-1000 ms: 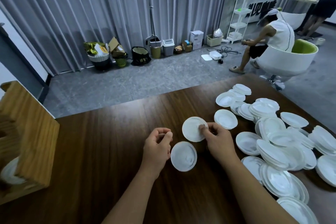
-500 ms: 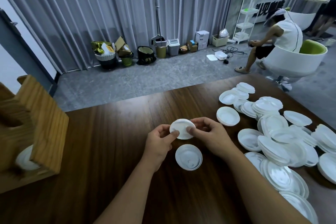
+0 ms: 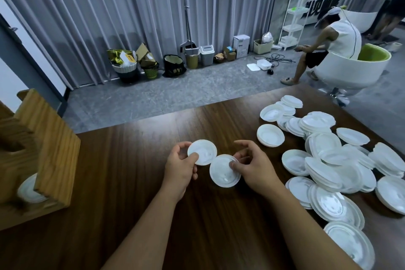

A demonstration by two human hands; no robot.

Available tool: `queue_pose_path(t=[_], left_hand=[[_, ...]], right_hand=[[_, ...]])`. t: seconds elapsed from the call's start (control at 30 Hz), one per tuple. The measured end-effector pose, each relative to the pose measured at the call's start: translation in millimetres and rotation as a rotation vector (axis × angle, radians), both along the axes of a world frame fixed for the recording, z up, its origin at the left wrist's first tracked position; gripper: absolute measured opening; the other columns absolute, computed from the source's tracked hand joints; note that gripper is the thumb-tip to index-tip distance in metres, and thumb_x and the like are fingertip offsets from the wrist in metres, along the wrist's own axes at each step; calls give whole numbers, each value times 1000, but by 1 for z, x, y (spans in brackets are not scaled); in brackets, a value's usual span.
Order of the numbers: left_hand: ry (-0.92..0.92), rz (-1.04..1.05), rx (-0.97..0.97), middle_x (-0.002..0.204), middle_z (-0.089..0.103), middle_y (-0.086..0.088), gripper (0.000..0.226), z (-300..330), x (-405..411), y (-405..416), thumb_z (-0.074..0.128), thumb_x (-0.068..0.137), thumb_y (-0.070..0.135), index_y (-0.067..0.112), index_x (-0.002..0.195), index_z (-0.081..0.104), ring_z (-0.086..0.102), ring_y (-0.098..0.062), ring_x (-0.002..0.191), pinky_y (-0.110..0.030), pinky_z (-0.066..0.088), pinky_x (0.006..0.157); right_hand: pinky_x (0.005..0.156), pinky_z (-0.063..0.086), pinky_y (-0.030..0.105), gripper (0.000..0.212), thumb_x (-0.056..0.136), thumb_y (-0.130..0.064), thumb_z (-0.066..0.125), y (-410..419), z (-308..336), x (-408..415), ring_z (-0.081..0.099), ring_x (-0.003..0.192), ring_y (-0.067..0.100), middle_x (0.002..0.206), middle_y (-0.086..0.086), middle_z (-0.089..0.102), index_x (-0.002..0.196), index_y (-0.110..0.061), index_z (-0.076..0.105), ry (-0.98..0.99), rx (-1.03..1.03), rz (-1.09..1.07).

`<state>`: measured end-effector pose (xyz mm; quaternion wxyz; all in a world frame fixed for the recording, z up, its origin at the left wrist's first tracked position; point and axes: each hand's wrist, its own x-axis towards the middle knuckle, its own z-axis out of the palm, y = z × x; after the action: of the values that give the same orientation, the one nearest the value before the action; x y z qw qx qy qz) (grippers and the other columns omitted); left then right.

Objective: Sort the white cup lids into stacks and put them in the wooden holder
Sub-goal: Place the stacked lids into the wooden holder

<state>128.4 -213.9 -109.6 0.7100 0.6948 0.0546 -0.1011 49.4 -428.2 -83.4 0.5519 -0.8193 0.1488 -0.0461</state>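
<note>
The left hand pinches one lid between thumb and curled fingers, above the table. The right hand pinches a second lid at its right edge, index finger held out straight. The two lids overlap slightly; the loose pile lies to the right, the holder far left.

Head-worn view, down over table

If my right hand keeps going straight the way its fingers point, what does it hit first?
Probably the lid pinched in the left hand. The right hand, pinching its own lid, points left toward it, though depth is unclear.
</note>
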Motion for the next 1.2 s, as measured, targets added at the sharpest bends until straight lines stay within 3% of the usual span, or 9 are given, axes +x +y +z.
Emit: queue_pose_path(t=[0.1,0.33,0.5,0.57,0.63,0.77,0.87,1.07,1.2], left_hand=[[-31,-56,18,94,79,-1,31,1,-4,0,73,97,10,33,118,71,65,-12,59,-28,53,51],[-133,-14,112,84,78,4,37,0,-10,-7,72,99,12,42,120,72,67,-10,60,-28,54,48],[-115,-166,-3,85,80,-4,18,2,-12,1,81,95,37,43,113,80,65,-14,61,-26,52,49],[-90,-233,-36,82,79,-5,29,5,-13,2,89,83,48,42,110,81,64,-14,61,-25,51,49],[-88,-273,-6,85,80,-6,31,5,-14,0,91,78,45,41,107,81,64,-14,59,-25,50,48],[-121,-188,27,91,82,-4,19,2,-14,1,80,94,24,38,106,78,67,-14,61,-25,52,49],[-113,-128,38,95,82,1,19,3,-12,2,75,100,20,31,115,75,70,-14,64,-27,56,52],[-127,-218,37,97,82,0,25,4,-12,3,72,100,15,30,120,72,70,-13,66,-26,57,56],[-101,-296,66,98,82,0,31,3,-10,6,82,92,27,38,119,72,65,-11,62,-25,52,54]], right_hand=[[78,54,23,45,93,-14,84,3,1,3,68,94,-6,97,-22,74,114,-47,62,-74,23,-87],[84,56,23,41,93,-14,84,3,4,11,72,101,-7,102,-23,80,116,-42,66,-148,138,-136],[85,58,23,40,95,-15,83,10,7,18,72,104,-6,106,-23,80,117,-44,66,-146,125,-85],[86,58,21,39,95,-14,83,16,6,20,72,105,-6,106,-24,80,116,-43,67,-152,113,-58],[86,60,22,37,95,-14,83,21,4,21,73,103,-5,105,-23,80,115,-41,69,-154,113,-42],[77,60,17,21,97,-35,80,23,4,16,69,102,-5,106,-22,76,115,-43,72,-116,110,-9],[73,59,15,21,101,-31,76,20,5,11,73,102,1,104,-22,78,121,-37,74,-20,250,85],[83,67,35,21,101,-23,77,17,5,12,79,95,17,101,-2,81,120,-30,74,64,230,69],[87,67,41,19,101,-24,77,22,0,14,78,96,12,103,-4,80,119,-30,74,52,131,62]])
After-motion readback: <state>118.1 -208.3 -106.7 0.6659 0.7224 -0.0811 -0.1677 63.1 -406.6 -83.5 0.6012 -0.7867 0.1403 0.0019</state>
